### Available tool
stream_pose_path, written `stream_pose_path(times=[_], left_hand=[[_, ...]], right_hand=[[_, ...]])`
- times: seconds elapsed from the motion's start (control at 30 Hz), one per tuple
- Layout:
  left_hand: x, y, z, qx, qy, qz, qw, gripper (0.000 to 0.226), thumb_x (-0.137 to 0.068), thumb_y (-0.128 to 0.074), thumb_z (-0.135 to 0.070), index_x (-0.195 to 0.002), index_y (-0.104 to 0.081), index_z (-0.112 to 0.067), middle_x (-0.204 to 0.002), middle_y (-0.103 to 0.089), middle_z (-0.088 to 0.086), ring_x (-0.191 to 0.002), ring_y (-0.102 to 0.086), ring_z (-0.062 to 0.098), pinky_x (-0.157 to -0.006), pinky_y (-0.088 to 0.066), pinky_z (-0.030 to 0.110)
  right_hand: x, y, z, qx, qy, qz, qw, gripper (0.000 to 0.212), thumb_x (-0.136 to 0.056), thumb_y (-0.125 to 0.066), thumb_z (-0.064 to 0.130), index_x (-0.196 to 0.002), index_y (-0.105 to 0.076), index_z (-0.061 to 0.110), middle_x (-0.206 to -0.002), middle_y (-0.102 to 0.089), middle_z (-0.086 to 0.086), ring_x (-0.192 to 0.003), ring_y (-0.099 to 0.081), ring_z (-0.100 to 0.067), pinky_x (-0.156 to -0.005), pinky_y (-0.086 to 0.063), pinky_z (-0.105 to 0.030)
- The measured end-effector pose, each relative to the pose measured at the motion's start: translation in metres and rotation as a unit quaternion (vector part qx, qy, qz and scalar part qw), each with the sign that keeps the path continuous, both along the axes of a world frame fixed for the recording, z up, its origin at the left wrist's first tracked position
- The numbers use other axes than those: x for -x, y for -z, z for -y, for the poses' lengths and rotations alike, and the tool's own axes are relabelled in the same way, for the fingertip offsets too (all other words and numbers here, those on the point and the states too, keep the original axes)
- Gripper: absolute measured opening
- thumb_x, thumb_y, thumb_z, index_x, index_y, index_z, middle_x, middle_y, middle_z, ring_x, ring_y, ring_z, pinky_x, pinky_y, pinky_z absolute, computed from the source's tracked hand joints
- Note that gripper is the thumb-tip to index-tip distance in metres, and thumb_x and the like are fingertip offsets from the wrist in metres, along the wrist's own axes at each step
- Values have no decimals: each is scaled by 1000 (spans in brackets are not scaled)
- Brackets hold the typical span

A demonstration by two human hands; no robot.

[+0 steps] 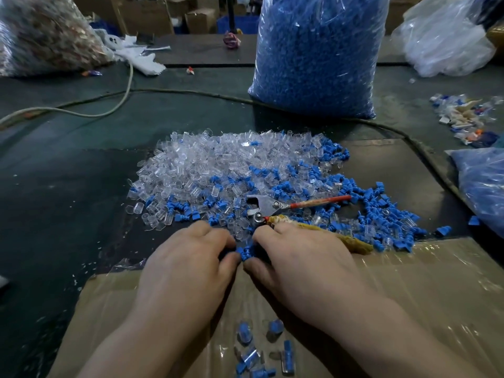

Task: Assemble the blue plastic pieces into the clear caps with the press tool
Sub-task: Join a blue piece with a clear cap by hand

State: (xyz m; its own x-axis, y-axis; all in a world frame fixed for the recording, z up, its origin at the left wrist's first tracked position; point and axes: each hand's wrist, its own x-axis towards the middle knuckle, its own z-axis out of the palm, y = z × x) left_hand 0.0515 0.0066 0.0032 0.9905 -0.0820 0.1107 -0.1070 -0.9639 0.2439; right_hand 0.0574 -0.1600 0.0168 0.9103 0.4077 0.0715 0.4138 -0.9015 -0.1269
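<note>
Fingers (216,237) of the left hand (188,257) & right hand (300,257) curl inward, tips & thumbs meeting to pinch a small cluster of blue ribbed plastic pieces (246,252) btwn them, at the far edge of a flat, tape-covered brown cardboard sheet (409,282). Just beyond the right knuckles lies the metal plier-type press tool (272,207), one handle red, the other wrapped in yellowish cloth, atop a heap of small clear plastic caps (207,165) mixed w/ more loose blue pieces. Near the wrists, on the cardboard, sit several clear caps w/ blue inserts (245,331). Farther back on the dark green desk (68,159): a tall clear plastic bag packed w/ blue parts (319,55), upright, & a pale cable (129,83).
</note>
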Motion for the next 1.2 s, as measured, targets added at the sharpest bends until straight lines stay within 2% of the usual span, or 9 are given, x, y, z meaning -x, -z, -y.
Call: stream_pose_path(times=[0.2,0.37,0.57,0.7,0.83,0.93,1.03,1.13,1.2], left_hand=[[1,1,1,43,22,7,999,30,-89,-44,-55,-107,-64,-44,-98,-57,-23,-95,-53,-2,-77,-43,21],[4,-2,8,26,51,-2,998,52,-81,-33,-67,-124,-56,-48,-106,-56,-24,-101,-50,-2,-80,-37,18],[3,-2,8,51,65,-6,997,41,-82,-34,-61,-109,-60,-45,-102,-55,-22,-98,-50,-2,-84,-44,23],[3,-3,9,80,88,-16,993,27,-89,-49,-49,-108,-65,-41,-99,-56,-19,-96,-52,0,-85,-46,26],[5,-5,8,116,99,-16,988,19,-89,-64,-35,-107,-67,-41,-98,-59,-23,-97,-53,-1,-88,-46,25],[7,-4,6,121,97,-16,988,25,-88,-66,-33,-110,-66,-43,-100,-59,-25,-98,-53,-3,-85,-42,15],[6,-1,6,127,89,-10,988,24,-87,-67,-31,-110,-68,-40,-98,-59,-23,-96,-54,-2,-82,-42,15],[6,4,7,156,59,12,986,24,-86,-68,-31,-108,-67,-40,-95,-57,-25,-95,-53,-6,-76,-39,7],[5,7,6,195,27,55,979,26,-84,-68,-29,-108,-64,-38,-93,-52,-26,-91,-53,-6,-70,-39,10]], right_hand=[[-4,2,6,-6,20,-23,1000,24,-96,-37,53,-86,-28,33,-78,-35,11,-70,-40,-16,-55,-34,-34],[-2,0,6,-3,6,-29,1000,19,-98,-34,49,-86,-30,34,-83,-41,11,-70,-43,-15,-54,-32,-33],[3,-3,10,-17,-14,-41,999,18,-96,-34,52,-90,-36,35,-85,-40,11,-72,-43,-14,-57,-35,-33],[2,-3,10,1,-23,-39,999,30,-94,-32,60,-107,-47,36,-86,-39,10,-72,-43,-15,-56,-39,-34],[1,-4,10,-24,-27,-37,999,18,-99,-38,46,-101,-48,32,-90,-46,9,-78,-52,-16,-62,-48,-37],[3,-3,10,-38,-31,-28,998,13,-100,-39,39,-90,-39,31,-86,-43,9,-74,-50,-15,-60,-45,-34],[4,-4,10,-43,-28,-37,998,16,-94,-37,40,-83,-30,31,-78,-35,11,-67,-43,-13,-57,-38,-31],[4,-6,10,-59,-13,-50,997,15,-85,-32,44,-77,-31,32,-74,-40,11,-64,-42,-8,-54,-33,-30],[3,-6,13,-94,10,-58,994,18,-79,-26,46,-75,-35,31,-72,-45,10,-63,-44,-6,-53,-34,-28]])
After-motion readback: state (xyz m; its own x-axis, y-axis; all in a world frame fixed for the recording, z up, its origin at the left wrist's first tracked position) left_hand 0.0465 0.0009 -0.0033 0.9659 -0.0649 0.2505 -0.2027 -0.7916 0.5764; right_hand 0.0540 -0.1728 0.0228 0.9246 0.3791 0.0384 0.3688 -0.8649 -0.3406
